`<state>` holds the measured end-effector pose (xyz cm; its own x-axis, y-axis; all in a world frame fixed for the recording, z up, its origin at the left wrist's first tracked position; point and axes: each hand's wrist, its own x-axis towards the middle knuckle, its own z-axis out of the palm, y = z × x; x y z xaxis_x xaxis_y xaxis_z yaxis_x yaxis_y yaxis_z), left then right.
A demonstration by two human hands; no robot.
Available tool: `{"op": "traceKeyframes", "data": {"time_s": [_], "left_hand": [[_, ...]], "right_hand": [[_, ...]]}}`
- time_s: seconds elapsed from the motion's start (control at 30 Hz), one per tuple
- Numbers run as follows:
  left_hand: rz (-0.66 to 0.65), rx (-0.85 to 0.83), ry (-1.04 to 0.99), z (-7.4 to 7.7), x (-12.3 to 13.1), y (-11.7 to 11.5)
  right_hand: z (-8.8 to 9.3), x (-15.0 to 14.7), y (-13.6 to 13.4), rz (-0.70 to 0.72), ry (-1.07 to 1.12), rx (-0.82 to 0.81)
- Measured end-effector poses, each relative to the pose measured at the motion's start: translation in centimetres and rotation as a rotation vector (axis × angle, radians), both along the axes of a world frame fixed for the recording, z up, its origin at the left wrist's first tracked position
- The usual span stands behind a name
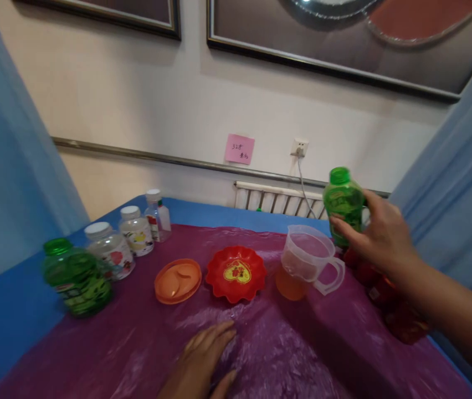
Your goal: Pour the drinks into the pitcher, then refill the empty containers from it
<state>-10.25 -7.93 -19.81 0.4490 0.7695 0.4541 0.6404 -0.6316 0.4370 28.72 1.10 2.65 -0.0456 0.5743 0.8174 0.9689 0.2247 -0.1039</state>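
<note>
My right hand [388, 230] is wrapped round a green see-through plastic bottle [344, 199], held upright at the far right edge of the table. Whether a cap is on its neck I cannot tell. Just left of it stands a clear plastic jug [307, 255] with orange liquid in its lower part. Near the front middle, my left hand [205, 354] lies on the purple plastic sheet [136, 343], fingers stretched out and holding nothing. Beyond that hand sit a red scalloped plate [215, 277] with a yellow heart print and a round orange dish [178, 281].
Another green bottle [80, 282], two white-lidded jars [113, 257] [136, 233] and a small clear bottle [153, 213] line the left side. Several red cans [404, 321] stand under my right forearm. Behind are a radiator [275, 199], a wall rail [169, 159] and blue curtains [7, 111].
</note>
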Motion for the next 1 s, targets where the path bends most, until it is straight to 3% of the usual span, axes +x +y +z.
{"op": "traceKeyframes", "data": {"time_s": [0.07, 0.17, 0.2, 0.3, 0.5, 0.6, 0.7, 0.77, 0.87, 1.0], "left_hand": [[0.047, -0.068, -0.078, 3.1, 0.6, -0.8], [0.158, -0.195, -0.239, 7.6, 1.2, -1.9], [0.164, -0.23, -0.3, 8.7, 1.2, -2.3], [0.194, -0.331, -0.457, 10.7, 0.7, -3.0], [0.332, -0.47, -0.544, 9.9, -2.8, -4.6], [0.539, -0.415, -0.535, 9.4, -6.6, -4.7], [0.933, -0.296, -0.495, 9.2, -11.4, -3.8], [1.098, -0.227, -0.438, 9.0, -14.2, -2.9], [1.227, -0.206, -0.302, 8.8, -16.4, -1.6], [1.206, -0.21, -0.184, 8.8, -16.8, -0.6]], "right_hand": [[-1.0, -3.7, -2.2, 0.177, 0.248, -0.057], [-4.5, -10.2, -5.2, 0.677, 0.615, -0.411], [-5.9, -12.4, -6.0, 0.815, 0.711, -0.524], [-9.7, -17.9, -7.1, 1.0, 0.807, -0.704], [-13.1, -23.6, -7.4, 1.202, 0.882, -0.912], [-14.8, -24.3, -7.9, 1.185, 0.828, -0.928], [-17.7, -23.7, -8.6, 1.108, 0.801, -0.958], [-19.7, -22.7, -9.2, 1.057, 0.787, -0.978], [-22.1, -20.7, -10.0, 0.969, 0.772, -1.006], [-23.2, -17.9, -10.8, 0.913, 0.763, -1.029]]}}
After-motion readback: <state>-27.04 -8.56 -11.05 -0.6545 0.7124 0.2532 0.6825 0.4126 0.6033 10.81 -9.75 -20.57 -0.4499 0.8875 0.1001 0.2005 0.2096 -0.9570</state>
